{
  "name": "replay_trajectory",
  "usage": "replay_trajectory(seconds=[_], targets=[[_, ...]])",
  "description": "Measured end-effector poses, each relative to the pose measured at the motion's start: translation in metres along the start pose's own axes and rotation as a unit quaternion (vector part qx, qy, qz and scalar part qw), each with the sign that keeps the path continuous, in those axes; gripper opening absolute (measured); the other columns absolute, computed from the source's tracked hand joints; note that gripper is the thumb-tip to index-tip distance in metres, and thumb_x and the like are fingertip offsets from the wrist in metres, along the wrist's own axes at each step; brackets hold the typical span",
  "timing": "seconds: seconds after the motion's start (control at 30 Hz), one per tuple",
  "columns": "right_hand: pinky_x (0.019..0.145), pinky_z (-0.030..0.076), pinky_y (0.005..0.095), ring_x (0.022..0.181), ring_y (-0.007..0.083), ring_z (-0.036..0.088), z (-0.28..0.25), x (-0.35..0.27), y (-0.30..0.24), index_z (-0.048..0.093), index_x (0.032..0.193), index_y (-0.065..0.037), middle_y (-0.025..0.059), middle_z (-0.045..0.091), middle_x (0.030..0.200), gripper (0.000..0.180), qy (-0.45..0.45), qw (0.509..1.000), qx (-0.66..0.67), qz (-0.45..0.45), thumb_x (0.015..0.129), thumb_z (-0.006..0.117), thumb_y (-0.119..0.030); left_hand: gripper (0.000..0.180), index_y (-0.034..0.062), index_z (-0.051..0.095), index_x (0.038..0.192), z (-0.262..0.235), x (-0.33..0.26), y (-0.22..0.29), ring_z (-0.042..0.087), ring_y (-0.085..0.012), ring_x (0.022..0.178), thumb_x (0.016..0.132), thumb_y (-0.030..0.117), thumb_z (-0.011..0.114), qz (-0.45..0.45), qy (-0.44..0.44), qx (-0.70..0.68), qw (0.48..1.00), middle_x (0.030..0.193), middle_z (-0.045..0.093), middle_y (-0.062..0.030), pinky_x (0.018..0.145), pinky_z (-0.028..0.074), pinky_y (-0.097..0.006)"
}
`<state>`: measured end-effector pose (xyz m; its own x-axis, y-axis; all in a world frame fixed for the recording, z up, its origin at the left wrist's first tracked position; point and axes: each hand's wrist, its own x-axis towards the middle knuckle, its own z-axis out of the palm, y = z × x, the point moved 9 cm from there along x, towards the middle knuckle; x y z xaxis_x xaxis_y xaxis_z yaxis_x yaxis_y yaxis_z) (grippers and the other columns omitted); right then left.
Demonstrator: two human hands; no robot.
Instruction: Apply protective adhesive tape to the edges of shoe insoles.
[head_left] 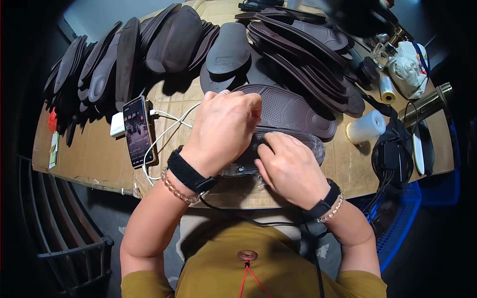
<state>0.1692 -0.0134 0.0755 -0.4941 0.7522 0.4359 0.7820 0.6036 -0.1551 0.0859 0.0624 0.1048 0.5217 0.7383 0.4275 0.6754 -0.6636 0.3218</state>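
Note:
A dark brown shoe sole (pixel 317 149) lies crosswise in front of me, covered at least partly in clear plastic film (pixel 237 170). My left hand (pixel 223 124) is closed in a pinch above its left part; the fingertips are turned away, so what they hold is hidden. Over the middle of the sole, my right hand (pixel 290 169) has its fingers bent down onto the wrapped surface, the thumb at the near edge. Just beyond lies another brown sole (pixel 293 107) with a dotted, textured top, partly behind my left hand.
Stacks of dark soles (pixel 174 42) line the far side of the cardboard-covered table (pixel 99 156). A propped phone (pixel 136 131) with a white cable stands at left. On the right are a roll of clear film (pixel 366 126), a metal tube (pixel 427 105) and a cloth bag (pixel 408 69).

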Motion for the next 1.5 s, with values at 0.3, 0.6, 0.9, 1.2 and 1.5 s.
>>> replay_trajectory(seconds=[0.3,0.6,0.9,1.2,1.5], targets=[[0.082,0.054,0.0394,0.088,0.0295,0.068,0.033,-0.008,0.014,0.068,0.096,-0.001,0.0133,0.066,0.087,0.017,-0.119,0.992,-0.020,0.035,0.092,0.069,-0.018,0.013,0.0006,0.069,0.097,0.001,0.003,-0.041,0.073,-0.0265,0.083,0.093,0.012,0.073,-0.136,-0.068,-0.117,0.981,0.084,0.073,-0.0127,0.075,0.056,-0.037],[0.080,0.056,0.0434,0.087,0.0331,0.068,0.029,-0.006,0.025,0.062,0.121,0.003,0.0162,0.066,0.091,0.033,-0.076,0.995,0.019,0.067,0.094,0.068,-0.016,0.024,-0.0041,0.068,0.115,-0.081,-0.021,0.024,0.066,-0.0185,0.119,0.104,0.014,0.056,-0.023,0.016,-0.549,0.835,0.118,0.073,-0.0116,0.099,0.051,-0.032],[0.078,0.056,0.0425,0.084,0.0318,0.068,0.028,-0.003,0.017,0.065,0.100,-0.002,0.0146,0.064,0.089,0.013,-0.064,0.995,0.010,0.071,0.094,0.068,-0.014,0.026,0.0014,0.063,0.104,-0.126,-0.019,0.043,0.063,-0.0249,0.118,0.103,0.026,0.056,0.064,0.115,-0.531,0.837,0.110,0.068,-0.0097,0.105,0.048,-0.038],[0.078,0.057,0.0427,0.086,0.0310,0.069,0.030,-0.002,0.017,0.066,0.096,-0.003,0.0134,0.065,0.093,0.013,-0.037,0.997,0.010,0.071,0.094,0.070,-0.015,0.026,0.0062,0.060,0.101,-0.063,-0.045,0.143,0.060,-0.0298,0.122,0.097,0.032,0.061,0.048,0.113,-0.562,0.818,0.112,0.066,-0.0104,0.109,0.044,-0.043],[0.077,0.057,0.0438,0.085,0.0325,0.069,0.021,-0.002,0.017,0.067,0.095,-0.003,0.0144,0.066,0.089,0.014,-0.044,0.995,0.029,0.088,0.096,0.069,-0.017,0.029,0.0109,0.057,0.098,-0.117,-0.097,0.072,0.056,-0.0348,0.126,0.092,0.038,0.066,0.032,0.109,-0.582,0.805,0.114,0.064,-0.0111,0.112,0.041,-0.048]])
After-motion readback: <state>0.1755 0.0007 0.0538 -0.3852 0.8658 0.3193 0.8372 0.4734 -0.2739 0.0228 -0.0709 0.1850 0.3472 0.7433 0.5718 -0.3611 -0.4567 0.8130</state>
